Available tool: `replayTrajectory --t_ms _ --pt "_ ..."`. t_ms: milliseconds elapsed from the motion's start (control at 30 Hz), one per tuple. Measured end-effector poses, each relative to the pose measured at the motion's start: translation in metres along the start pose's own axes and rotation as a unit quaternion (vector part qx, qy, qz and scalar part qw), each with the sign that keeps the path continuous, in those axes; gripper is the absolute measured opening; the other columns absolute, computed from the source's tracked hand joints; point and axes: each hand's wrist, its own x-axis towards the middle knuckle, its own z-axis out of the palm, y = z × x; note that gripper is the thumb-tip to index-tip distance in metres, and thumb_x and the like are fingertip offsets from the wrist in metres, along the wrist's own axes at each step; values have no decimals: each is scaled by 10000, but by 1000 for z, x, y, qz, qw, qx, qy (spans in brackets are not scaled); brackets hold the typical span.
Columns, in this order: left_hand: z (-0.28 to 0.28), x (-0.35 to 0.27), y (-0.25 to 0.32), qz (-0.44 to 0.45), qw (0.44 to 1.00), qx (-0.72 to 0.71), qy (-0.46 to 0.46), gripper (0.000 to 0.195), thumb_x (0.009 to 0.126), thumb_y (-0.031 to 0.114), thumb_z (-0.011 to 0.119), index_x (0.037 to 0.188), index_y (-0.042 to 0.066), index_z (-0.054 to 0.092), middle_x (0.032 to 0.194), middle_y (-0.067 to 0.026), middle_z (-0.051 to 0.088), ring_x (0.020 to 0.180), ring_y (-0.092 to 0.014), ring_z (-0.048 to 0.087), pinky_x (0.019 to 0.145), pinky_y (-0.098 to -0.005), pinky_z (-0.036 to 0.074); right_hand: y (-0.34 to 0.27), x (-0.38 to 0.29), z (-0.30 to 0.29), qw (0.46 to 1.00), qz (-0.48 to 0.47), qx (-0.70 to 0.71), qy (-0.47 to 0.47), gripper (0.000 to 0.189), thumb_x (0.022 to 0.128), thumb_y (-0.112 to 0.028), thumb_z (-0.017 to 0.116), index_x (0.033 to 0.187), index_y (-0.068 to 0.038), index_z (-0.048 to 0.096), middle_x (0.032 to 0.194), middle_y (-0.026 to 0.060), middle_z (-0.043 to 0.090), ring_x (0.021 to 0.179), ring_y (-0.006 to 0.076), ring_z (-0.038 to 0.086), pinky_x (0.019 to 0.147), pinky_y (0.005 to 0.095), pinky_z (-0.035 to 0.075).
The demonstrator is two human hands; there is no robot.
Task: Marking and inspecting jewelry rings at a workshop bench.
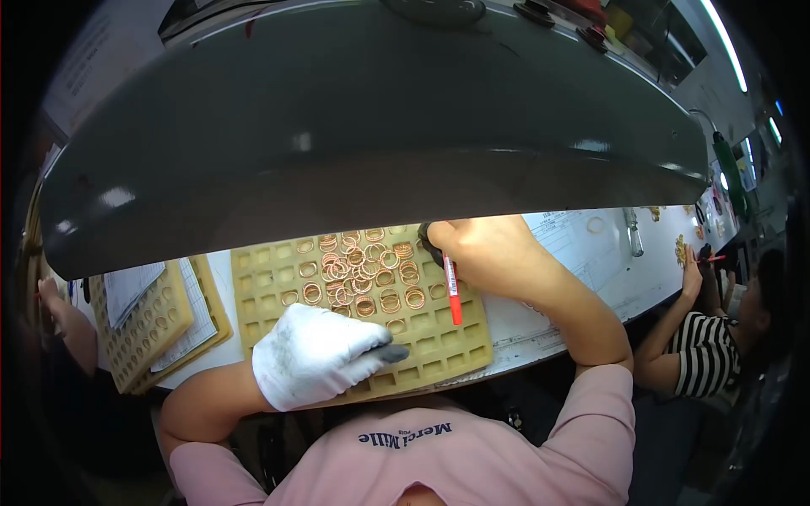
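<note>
A yellowish compartment tray (465,364) lies before me under the lamp, with many gold-coloured rings (364,269) heaped and set in its middle. My left hand (326,354), in a white glove with grey fingertips, rests over the tray's lower left part, fingers drawn together; whether it pinches anything cannot be made out. My right hand (465,243) is at the tray's upper right, with black covering on some fingers. A red marker pen (453,294) sticks out from under it, pointing towards me. The fingertips of this hand are partly hidden behind the hand and the lamp shade.
A large dark lamp shade (380,139) hangs low over the table. At left are stacked ring trays (142,329) with papers (131,292). More papers (557,246) and a small clear tool (633,233) lie at right. A co-worker in a striped top (705,354) sits at right; another's arm (69,316) shows at left.
</note>
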Motion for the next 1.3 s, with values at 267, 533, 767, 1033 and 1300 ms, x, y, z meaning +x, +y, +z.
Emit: replayTrajectory --t_ms 267,533,767,1033,1300 --pt "-11 -3 1 -241 816 -519 77 342 896 170 611 1139 -57 529 987 -118 644 839 -174 669 651 -251 563 -36 10 -18 654 294 685 -127 146 876 -129 617 967 -16 601 734 31 628 563 70 580 482 211 434" --pt "-10 -2 -6 -251 757 -601 53 300 932 185 551 1093 -67 517 978 -231 634 767 -275 675 566 -323 580 -40 6 -4 598 318 720 -148 198 874 -151 583 1011 -8 585 736 26 614 514 29 518 418 169 339" --pt "-12 4 -3 -290 744 -599 58 250 924 152 576 1085 -38 555 962 -152 649 765 -205 668 598 -291 575 -40 6 -1 580 331 732 -134 176 843 -82 572 998 -3 588 714 33 616 482 33 497 403 177 335" --pt "-11 4 -5 -289 754 -586 63 269 922 163 579 1093 -44 558 961 -162 647 762 -227 670 607 -311 581 -40 4 0 595 321 724 -133 186 855 -133 593 993 -9 588 662 22 605 475 24 490 404 170 321" --pt "-11 4 -8 -290 767 -570 53 270 919 146 572 1106 -47 554 972 -182 649 766 -239 673 606 -320 576 -44 8 -7 630 326 690 -145 166 869 -143 609 980 -20 596 668 23 623 516 43 555 411 180 346"
